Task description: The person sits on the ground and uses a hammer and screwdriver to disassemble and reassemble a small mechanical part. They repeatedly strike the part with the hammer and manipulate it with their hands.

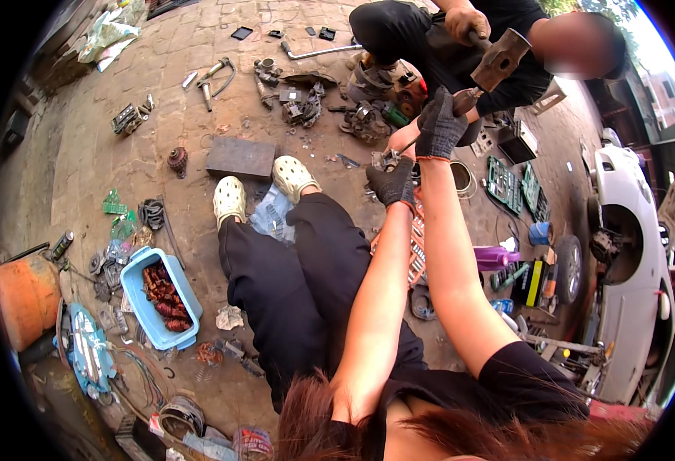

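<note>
My right hand (439, 127), in a dark knit glove, is closed around a tool with a rounded brown end (467, 101). Its thin shaft slants down toward a small metal part (387, 160). Lower down, my left hand (391, 184), gloved alike, grips that part; its fingers partly hide it. Across from me a crouching person raises a hammer (500, 60) with a bare hand (467, 24), its head just above the tool's brown end. The person's other hand (404, 136) is beside the metal part.
A dark metal block (241, 157) lies before my shoes. Greasy machine parts (303, 100) are scattered ahead. A light-blue basin (159, 300) with copper-coloured pieces stands left. To the right are green tool cases (504, 184), a wheel (568, 269) and a white car body (633, 276).
</note>
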Action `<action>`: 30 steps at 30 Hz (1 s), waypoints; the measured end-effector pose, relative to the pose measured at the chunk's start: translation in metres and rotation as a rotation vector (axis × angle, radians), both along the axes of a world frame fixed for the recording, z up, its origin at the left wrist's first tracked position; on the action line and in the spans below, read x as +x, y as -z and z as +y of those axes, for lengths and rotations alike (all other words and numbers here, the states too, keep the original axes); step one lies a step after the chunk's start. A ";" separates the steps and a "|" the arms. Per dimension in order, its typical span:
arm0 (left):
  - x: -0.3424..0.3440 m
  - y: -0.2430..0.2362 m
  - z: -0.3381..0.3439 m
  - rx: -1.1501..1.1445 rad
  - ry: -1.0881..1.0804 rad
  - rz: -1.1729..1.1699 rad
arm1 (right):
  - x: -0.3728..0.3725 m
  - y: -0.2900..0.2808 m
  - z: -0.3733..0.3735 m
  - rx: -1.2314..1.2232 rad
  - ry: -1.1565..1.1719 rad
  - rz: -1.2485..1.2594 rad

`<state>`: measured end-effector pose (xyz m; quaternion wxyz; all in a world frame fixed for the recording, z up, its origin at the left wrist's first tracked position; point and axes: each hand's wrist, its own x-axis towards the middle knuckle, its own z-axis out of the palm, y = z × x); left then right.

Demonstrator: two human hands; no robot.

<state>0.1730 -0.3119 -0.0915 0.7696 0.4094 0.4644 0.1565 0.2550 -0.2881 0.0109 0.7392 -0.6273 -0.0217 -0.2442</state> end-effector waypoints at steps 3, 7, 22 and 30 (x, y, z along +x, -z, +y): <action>0.001 0.003 0.000 0.057 -0.006 0.061 | 0.000 0.002 0.000 0.011 -0.005 0.038; -0.001 0.005 0.002 -0.001 0.025 0.057 | -0.002 0.000 0.001 0.026 -0.010 0.062; 0.007 0.008 -0.002 -0.053 -0.137 -0.018 | 0.000 -0.006 0.004 -0.111 -0.005 0.038; 0.009 0.010 0.002 0.165 -0.047 0.192 | -0.021 -0.011 0.023 -0.612 0.072 -0.276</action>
